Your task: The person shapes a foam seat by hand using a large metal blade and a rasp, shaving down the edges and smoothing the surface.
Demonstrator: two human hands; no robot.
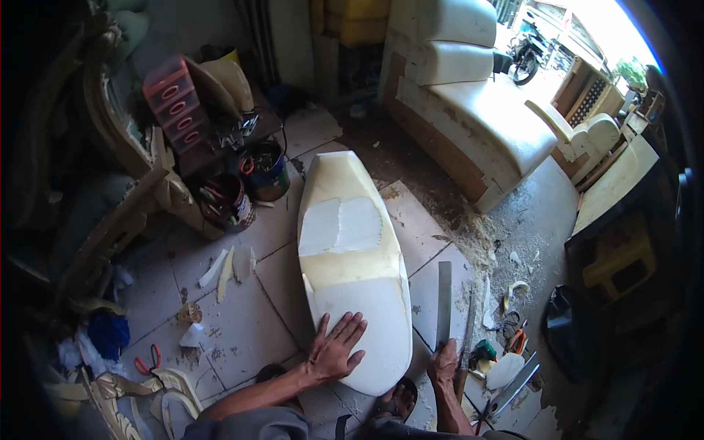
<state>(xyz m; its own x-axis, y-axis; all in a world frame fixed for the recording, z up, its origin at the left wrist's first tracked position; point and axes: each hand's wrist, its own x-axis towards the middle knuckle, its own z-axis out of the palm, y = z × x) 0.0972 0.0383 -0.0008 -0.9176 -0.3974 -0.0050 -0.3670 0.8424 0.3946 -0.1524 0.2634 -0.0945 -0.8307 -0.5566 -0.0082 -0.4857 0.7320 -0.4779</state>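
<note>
A long cream foam motorcycle seat (356,290) stands in front of me, its narrow end pointing away. Paler white foam patches cover its middle and its broad near end. My left hand (336,350) lies flat on that near end, fingers spread. Off the seat's right side, my right hand (443,363) is closed around the lower end of a long flat metal blade (444,301). The blade points away from me, apart from the foam. Its handle, if it has one, is hidden in my fist.
Foam offcuts (233,268) and red-handled scissors (149,359) lie on the tiles to the left. Tool buckets (264,172) stand beside a red drawer box (176,106). A white padded bench (484,110) fills the far right. Tools, a metal strip (513,385) and scraps litter the right floor.
</note>
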